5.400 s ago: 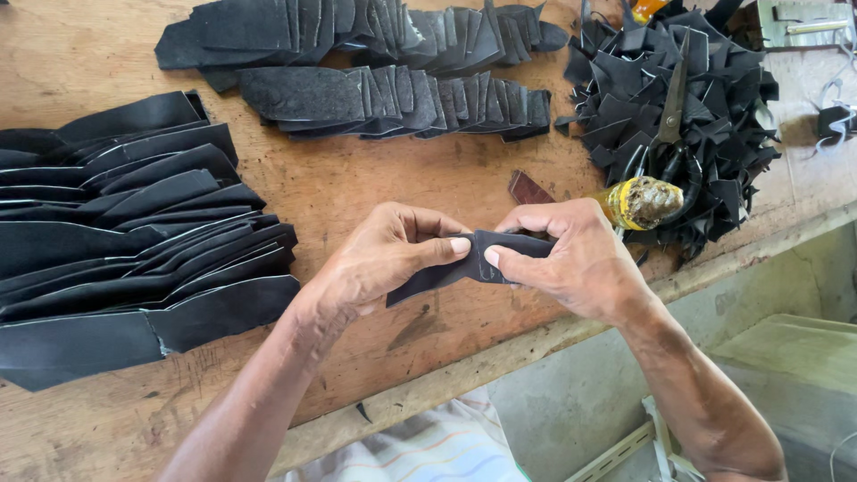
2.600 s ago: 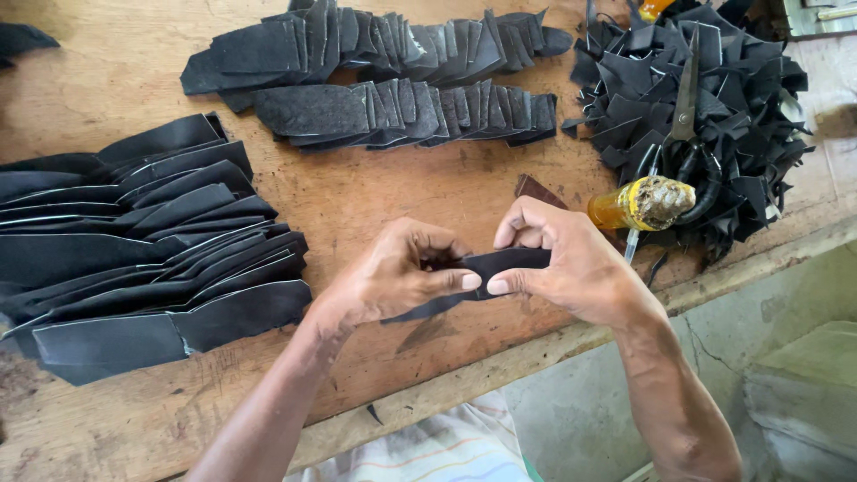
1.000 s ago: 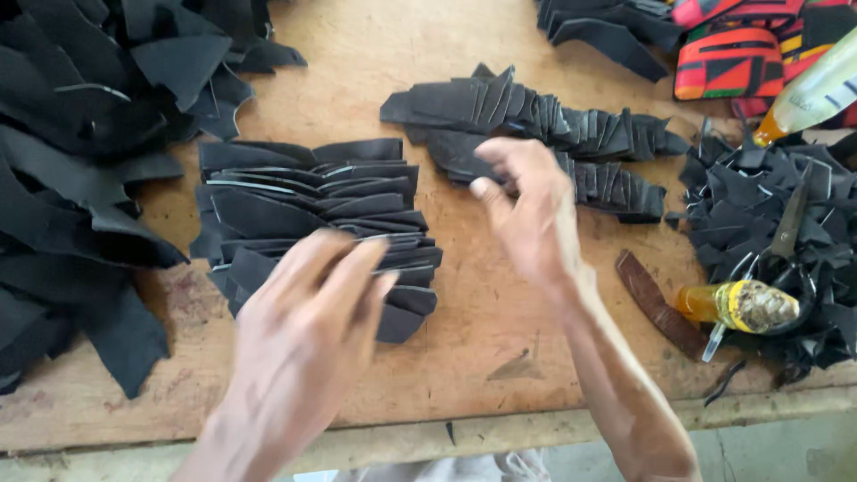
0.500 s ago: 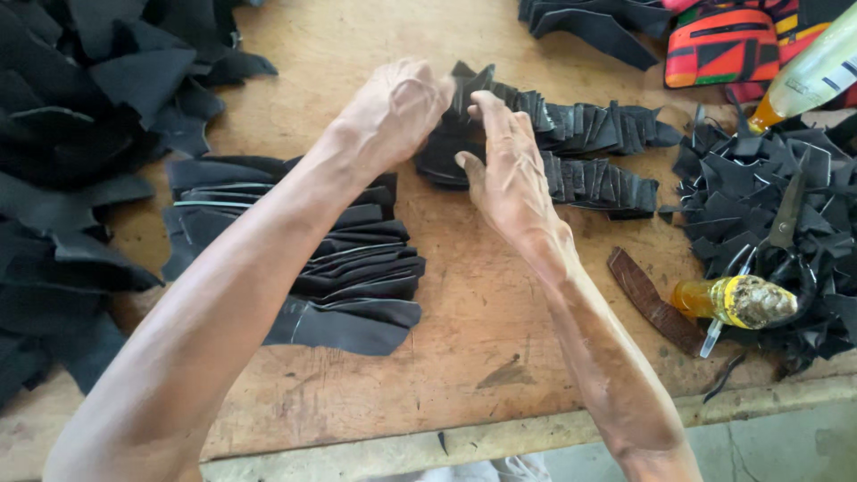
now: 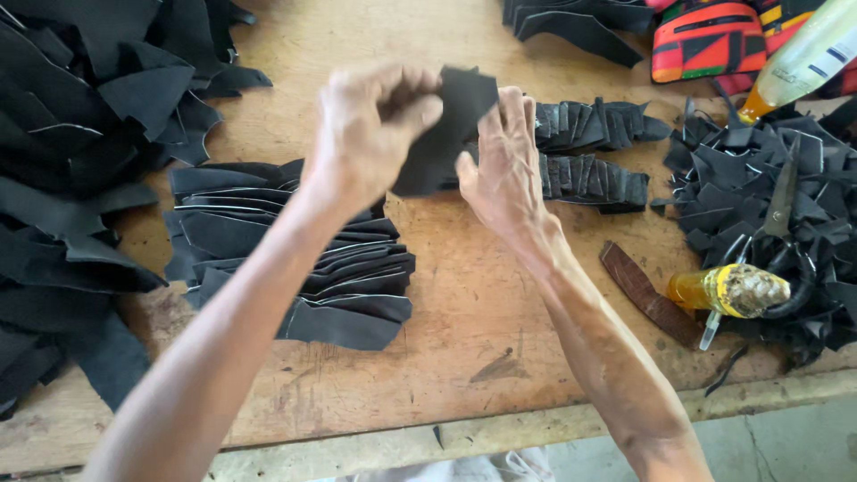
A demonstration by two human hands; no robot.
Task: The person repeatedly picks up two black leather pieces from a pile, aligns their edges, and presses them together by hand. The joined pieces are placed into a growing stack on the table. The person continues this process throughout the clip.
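Observation:
My left hand [image 5: 375, 134] pinches a flat black leather piece [image 5: 446, 134] and holds it up above the wooden table [image 5: 464, 303]. My right hand [image 5: 504, 165] rests against the right side of the same piece, thumb on its lower edge. Under my left forearm lies a fanned stack of folded black pieces [image 5: 303, 259]. Behind my hands, two rows of folded black pieces [image 5: 594, 152] lie overlapped on the table.
Loose black offcuts [image 5: 80, 152] are heaped at the left. On the right, scissors [image 5: 781, 201] rest on a pile of black scraps [image 5: 768, 223], beside a yellow glue bottle [image 5: 728, 290] and a brown strap [image 5: 647, 295]. Patterned red fabric [image 5: 705, 40] lies at the back.
Both hands had reached toward the far rows; my left hand has since lifted a black piece off them, and my right hand has come up against it.

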